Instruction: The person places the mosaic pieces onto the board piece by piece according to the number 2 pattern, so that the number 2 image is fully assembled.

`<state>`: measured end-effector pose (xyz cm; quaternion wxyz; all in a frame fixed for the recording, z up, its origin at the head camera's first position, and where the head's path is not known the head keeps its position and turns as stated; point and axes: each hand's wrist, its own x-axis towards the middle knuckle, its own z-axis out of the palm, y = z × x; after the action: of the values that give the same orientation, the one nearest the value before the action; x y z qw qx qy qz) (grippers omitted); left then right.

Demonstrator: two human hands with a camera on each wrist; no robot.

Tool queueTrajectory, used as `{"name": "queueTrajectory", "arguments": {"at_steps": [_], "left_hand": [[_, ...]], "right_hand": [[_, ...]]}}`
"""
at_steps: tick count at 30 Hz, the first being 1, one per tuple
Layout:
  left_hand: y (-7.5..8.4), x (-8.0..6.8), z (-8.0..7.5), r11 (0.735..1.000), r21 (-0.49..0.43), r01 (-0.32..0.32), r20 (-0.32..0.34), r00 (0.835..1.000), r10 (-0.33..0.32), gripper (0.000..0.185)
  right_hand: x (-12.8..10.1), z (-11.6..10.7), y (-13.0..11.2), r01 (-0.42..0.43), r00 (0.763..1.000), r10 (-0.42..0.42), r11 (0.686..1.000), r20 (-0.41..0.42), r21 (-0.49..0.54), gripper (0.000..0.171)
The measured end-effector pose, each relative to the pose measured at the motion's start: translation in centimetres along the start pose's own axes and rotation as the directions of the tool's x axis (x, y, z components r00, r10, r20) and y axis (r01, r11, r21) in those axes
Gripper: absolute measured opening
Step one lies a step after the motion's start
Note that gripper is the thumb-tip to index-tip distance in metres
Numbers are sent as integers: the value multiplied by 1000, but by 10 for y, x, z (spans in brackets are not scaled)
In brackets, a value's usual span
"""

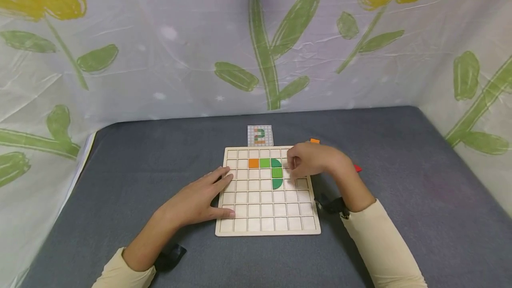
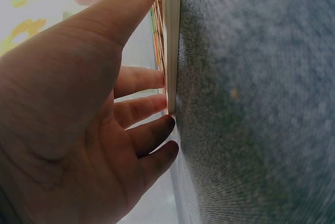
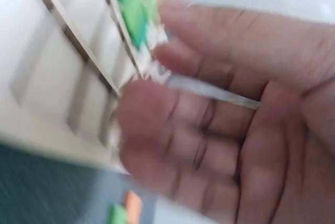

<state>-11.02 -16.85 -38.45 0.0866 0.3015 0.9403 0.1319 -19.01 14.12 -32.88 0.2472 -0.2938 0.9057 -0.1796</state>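
Observation:
A pale wooden grid board (image 1: 268, 225) lies on the grey cloth. Its upper rows hold an orange tile (image 1: 254, 162), a light green tile (image 1: 265, 162) and dark green pieces (image 1: 277, 178) running downwards. My left hand (image 1: 200, 199) lies flat with straight fingers on the board's left edge; the left wrist view shows the fingers (image 2: 141, 103) against the board's rim (image 2: 171, 41). My right hand (image 1: 308, 160) hovers over the board's upper right cells with curled fingers. The right wrist view is blurred, so I cannot tell if that hand (image 3: 225, 119) holds a piece.
A small pattern card (image 1: 260, 135) lies just beyond the board. A loose orange piece (image 1: 315, 141) and a red piece (image 1: 357, 168) sit on the cloth right of the board, behind my right hand. A flowered sheet walls in the table.

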Motion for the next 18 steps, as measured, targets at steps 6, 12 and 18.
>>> {"name": "queueTrajectory", "arguments": {"at_steps": [6,12,18], "left_hand": [[1,0,-1,1000,-10,6,6,1000,-6,93],[1,1,-1,1000,-10,11,13,1000,-11,92],[1,2,0,1000,-13,22,15,1000,-22,92]], "right_hand": [[-32,-23,37,-410,912,410,912,11,28,40],[-45,-27,71,-523,851,514,847,109,93,43],[-40,-25,79,-527,847,506,837,160,145,34]]}}
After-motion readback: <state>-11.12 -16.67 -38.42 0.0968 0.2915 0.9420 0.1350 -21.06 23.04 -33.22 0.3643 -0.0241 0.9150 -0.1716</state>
